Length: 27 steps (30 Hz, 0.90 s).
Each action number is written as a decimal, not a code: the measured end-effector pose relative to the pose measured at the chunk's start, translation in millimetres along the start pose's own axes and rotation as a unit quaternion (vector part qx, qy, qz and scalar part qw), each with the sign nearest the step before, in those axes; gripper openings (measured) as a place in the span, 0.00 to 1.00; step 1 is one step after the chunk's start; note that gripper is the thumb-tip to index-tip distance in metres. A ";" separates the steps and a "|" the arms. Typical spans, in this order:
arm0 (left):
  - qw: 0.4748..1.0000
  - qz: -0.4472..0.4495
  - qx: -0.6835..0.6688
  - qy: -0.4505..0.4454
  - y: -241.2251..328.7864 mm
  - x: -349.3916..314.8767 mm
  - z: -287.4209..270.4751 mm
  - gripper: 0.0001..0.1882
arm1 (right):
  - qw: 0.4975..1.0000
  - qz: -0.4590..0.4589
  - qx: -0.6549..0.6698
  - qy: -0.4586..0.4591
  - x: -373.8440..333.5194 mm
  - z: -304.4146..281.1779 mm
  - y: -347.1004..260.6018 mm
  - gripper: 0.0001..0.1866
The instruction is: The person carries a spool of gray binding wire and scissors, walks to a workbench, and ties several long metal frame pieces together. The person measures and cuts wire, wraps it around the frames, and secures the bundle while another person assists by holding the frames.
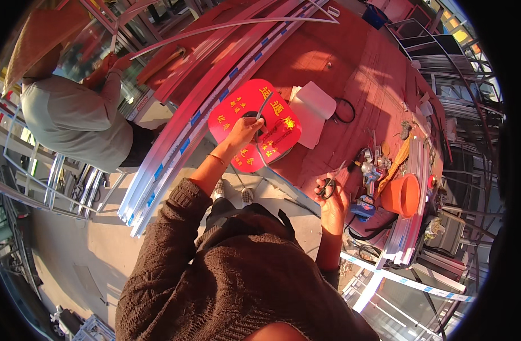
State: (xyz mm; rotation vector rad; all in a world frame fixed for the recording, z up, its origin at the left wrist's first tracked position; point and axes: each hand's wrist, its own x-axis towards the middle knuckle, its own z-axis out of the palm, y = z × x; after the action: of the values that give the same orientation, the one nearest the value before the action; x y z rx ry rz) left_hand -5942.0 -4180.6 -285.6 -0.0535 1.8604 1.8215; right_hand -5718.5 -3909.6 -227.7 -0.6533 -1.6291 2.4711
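Observation:
My left hand [244, 134] grips a red rounded reel [226, 116] with yellow lettering, its fingers closed at the dark centre hole. A thin grey strip [264, 103] crosses the reel's face, pinched there by my thumb and fingers. The reel is held above the near edge of the red worktable [351, 62]. To the right, my right hand [335, 200] is palm up, with its fingers curled round the black handles of a pair of scissors [327, 188]. The scissors stay apart from the reel and strip.
Long metal profiles [186, 133] run along the table's left side. Papers [312, 105] and a black ring [344, 111] lie beyond the reel. An orange bucket [401, 195] and a blue power tool [362, 209] sit at right. A person in a straw hat [73, 108] stands at left.

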 end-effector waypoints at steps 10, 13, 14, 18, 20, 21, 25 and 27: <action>0.992 0.073 -0.084 0.051 15.5 -96.1 -152.1 0.24 | 0.998 0.024 -0.060 0.021 29.0 89.7 35.5 0.20; 0.991 0.046 -0.060 0.108 15.6 -135.0 -199.5 0.27 | 0.997 0.032 -0.064 -0.019 47.4 132.2 43.8 0.19; 0.988 0.067 -0.078 0.119 15.0 -143.9 -209.8 0.26 | 0.996 0.034 -0.073 -0.026 54.0 146.6 48.5 0.19; 0.980 0.073 -0.088 0.161 6.8 -159.4 -225.2 0.22 | 0.987 0.040 -0.129 -0.090 71.9 178.0 62.7 0.19; 0.978 0.056 -0.097 0.178 -3.1 -155.2 -223.0 0.20 | 0.985 0.029 -0.152 -0.074 85.4 178.0 68.9 0.19; 0.977 0.043 -0.101 0.184 -9.6 -149.3 -219.6 0.19 | 0.985 0.016 -0.158 -0.072 93.2 173.3 69.6 0.19; 0.982 -0.013 -0.113 0.149 -51.1 -117.8 -201.7 0.18 | 0.988 0.044 -0.141 -0.037 120.3 138.1 62.1 0.18; 0.985 -0.037 -0.121 0.117 -76.9 -93.5 -188.1 0.18 | 0.992 0.027 -0.117 -0.047 132.7 120.6 53.2 0.17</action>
State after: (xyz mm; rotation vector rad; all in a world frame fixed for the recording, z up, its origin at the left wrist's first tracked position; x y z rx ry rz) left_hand -5895.9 -4395.1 -329.0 -0.4368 1.7496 2.0519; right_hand -5880.1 -3991.7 -274.1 -0.6238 -1.9823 2.4016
